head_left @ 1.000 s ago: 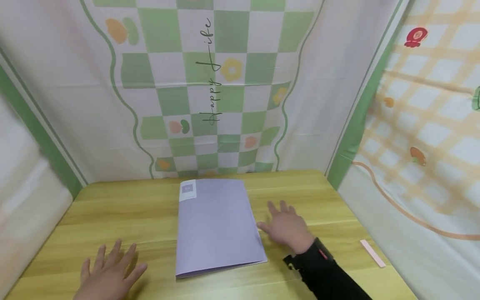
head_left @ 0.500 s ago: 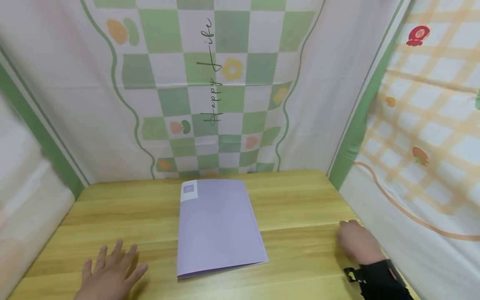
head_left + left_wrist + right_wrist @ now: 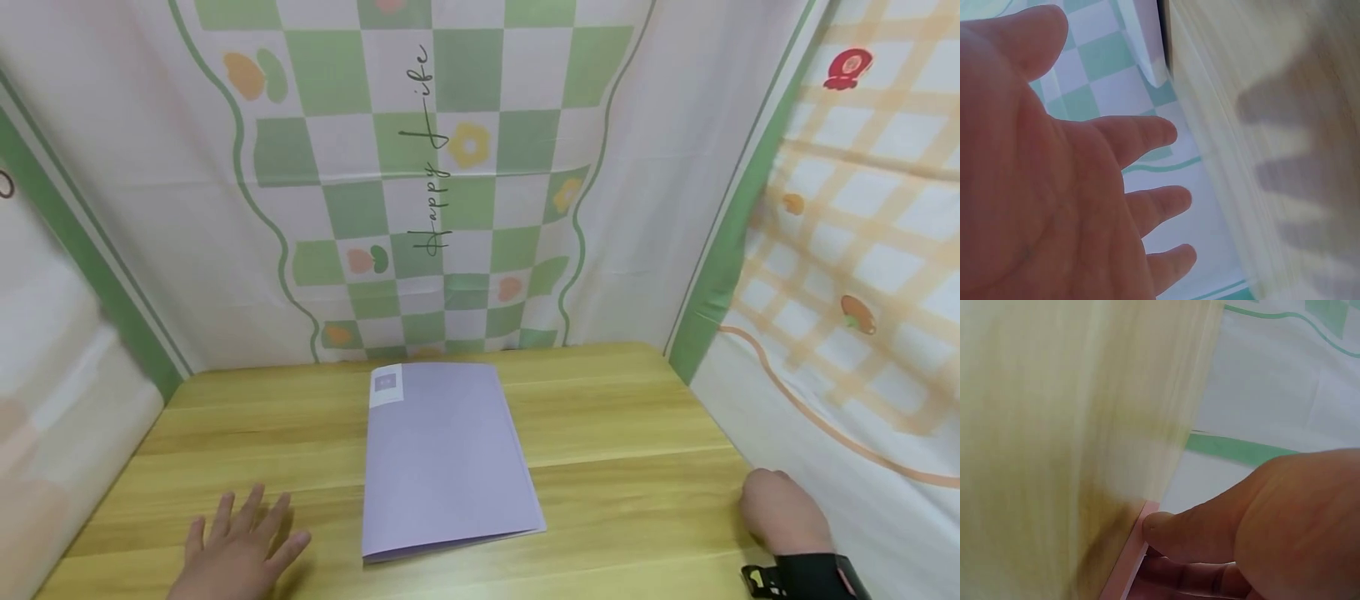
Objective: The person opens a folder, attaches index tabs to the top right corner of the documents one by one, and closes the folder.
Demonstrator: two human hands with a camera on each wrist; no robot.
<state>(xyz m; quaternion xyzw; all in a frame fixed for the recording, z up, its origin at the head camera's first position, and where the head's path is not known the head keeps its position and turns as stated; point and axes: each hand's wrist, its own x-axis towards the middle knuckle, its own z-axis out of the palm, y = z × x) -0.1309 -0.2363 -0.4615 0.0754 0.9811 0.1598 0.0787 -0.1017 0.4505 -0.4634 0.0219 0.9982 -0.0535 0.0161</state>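
A lilac paper folder (image 3: 450, 462) with a white label in its far left corner lies on the wooden table; its near edge gapes slightly. To the left of it is my left hand (image 3: 234, 554), fingers spread and holding nothing. In the left wrist view the palm (image 3: 1066, 200) hovers above the table, and the fingers cast shadows on it. By the table's right edge, my right hand (image 3: 786, 510) pinches a narrow pink strip (image 3: 1124, 565), seen in the right wrist view with the thumb on it and fingers behind. The head view hides the strip behind this hand.
The wooden tabletop (image 3: 637, 475) ends at a right edge beside the right hand. A green-and-white checked cloth (image 3: 465, 200) hangs behind the table, and an orange-checked cloth (image 3: 847, 275) hangs on the right.
My right hand has moved from beside the folder to the table's right edge and now holds the pink strip that lay there. My left hand and the folder stay put.
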